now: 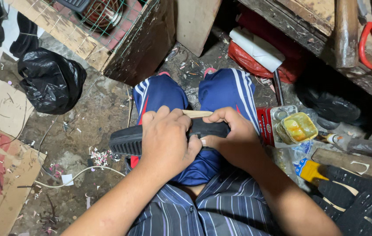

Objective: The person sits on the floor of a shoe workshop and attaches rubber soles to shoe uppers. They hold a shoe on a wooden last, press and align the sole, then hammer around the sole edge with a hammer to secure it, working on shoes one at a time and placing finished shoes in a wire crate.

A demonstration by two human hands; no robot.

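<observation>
A black rubber shoe sole lies across my lap, over my blue striped trousers. My left hand is clamped over its middle, fingers curled on top. My right hand grips the sole's right end and pinches a thin pale wooden stick that lies along the sole's top edge. The part of the sole under both hands is hidden.
An open tin of yellowish glue stands by my right knee next to a red box. Black gloves and a yellow-handled brush lie at lower right. A black bag, cardboard and a wooden crate are to the left.
</observation>
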